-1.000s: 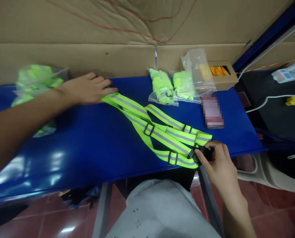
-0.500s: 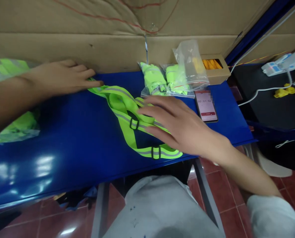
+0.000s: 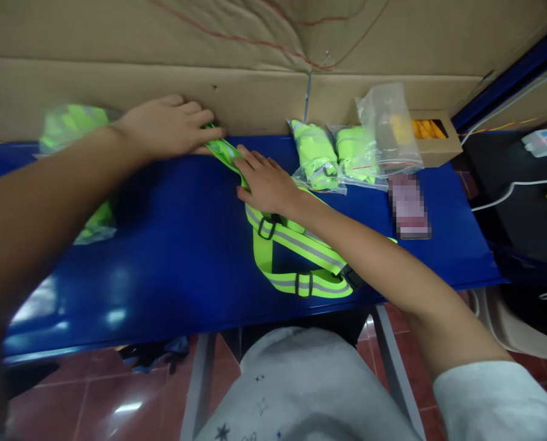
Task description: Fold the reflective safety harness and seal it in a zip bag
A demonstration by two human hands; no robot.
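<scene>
A lime-green reflective vest [image 3: 296, 240], made of elastic straps with grey stripes, black sliders and a black buckle, lies loosely on the blue table. At its far left end, my left hand [image 3: 174, 127] is closed on a strap, and part of that strap is hidden under the fingers. My right hand [image 3: 269, 182] is just to the right on the same strap, its fingers and thumb closed around it. The right forearm crosses above the vest and covers part of it.
Two bagged green bundles [image 3: 316, 156] lie against the cardboard wall, beside a clear plastic bag [image 3: 388, 125] and a small carton [image 3: 438, 150] with orange contents. A phone [image 3: 410, 208] lies at right. More bagged green bundles [image 3: 73, 125] are behind the left arm on the blue table [image 3: 172, 257].
My right hand has moved left and away from me, from above the vest's middle to the strap near my left hand. The view has shifted slightly left.
</scene>
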